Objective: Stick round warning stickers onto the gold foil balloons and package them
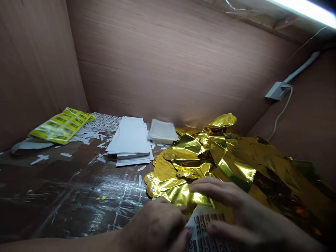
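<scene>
My left hand (160,222) is at the bottom centre, its fingers curled at the left edge of a white sheet (203,227) printed with rows of small dark and red symbols. Over the right side of that sheet is my right hand (231,206), thumb and fingers apart, its fingertips near shiny gold foil (183,196). The foil lies in a large crumpled pile of flat pieces with rounded, tabbed edges. What my left fingertips pinch, if anything, is hidden.
Left of the foil stand a stack of white cards (130,138) and clear sleeves (163,131). Yellow label sheets (63,124) lie far left, near white paper scraps (40,158). A socket box (278,91) with a cable is on the right wall.
</scene>
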`<state>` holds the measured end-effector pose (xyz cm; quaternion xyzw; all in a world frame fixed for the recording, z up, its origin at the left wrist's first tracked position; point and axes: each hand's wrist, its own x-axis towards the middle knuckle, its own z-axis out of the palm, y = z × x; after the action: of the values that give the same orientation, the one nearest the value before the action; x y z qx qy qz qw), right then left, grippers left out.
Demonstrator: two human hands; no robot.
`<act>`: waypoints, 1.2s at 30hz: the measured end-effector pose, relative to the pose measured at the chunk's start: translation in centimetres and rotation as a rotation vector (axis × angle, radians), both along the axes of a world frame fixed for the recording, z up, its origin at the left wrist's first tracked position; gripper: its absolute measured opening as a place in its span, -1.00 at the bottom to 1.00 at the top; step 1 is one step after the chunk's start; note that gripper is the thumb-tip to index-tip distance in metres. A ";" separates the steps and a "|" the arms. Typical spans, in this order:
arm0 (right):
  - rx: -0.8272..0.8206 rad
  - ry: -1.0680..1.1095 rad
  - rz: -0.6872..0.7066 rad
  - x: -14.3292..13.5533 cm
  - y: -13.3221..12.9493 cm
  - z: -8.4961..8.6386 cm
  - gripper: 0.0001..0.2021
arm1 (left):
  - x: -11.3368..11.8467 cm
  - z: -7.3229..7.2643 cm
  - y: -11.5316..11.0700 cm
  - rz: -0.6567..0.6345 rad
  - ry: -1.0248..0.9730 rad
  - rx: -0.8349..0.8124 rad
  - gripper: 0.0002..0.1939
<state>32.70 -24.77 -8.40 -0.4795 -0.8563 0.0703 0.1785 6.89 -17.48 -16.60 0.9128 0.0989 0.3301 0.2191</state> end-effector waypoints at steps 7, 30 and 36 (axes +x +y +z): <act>-0.206 0.235 -0.103 -2.3 -1.1 -1.7 -0.88 | -1.2 0.8 -0.1 -0.062 -0.094 -0.291 -0.88; 0.025 0.051 -0.048 -5.4 -1.4 -1.8 -0.77 | -0.9 2.7 0.6 0.039 0.292 -0.805 -0.58; -0.039 0.103 -0.075 -5.6 -1.6 -1.5 -0.83 | -0.3 2.2 0.7 -0.046 0.227 -1.009 -0.58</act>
<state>27.11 -26.36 -9.85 -0.5105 -0.8258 0.1047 0.2157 6.56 -16.76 -14.44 0.7256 0.2488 0.1354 0.6271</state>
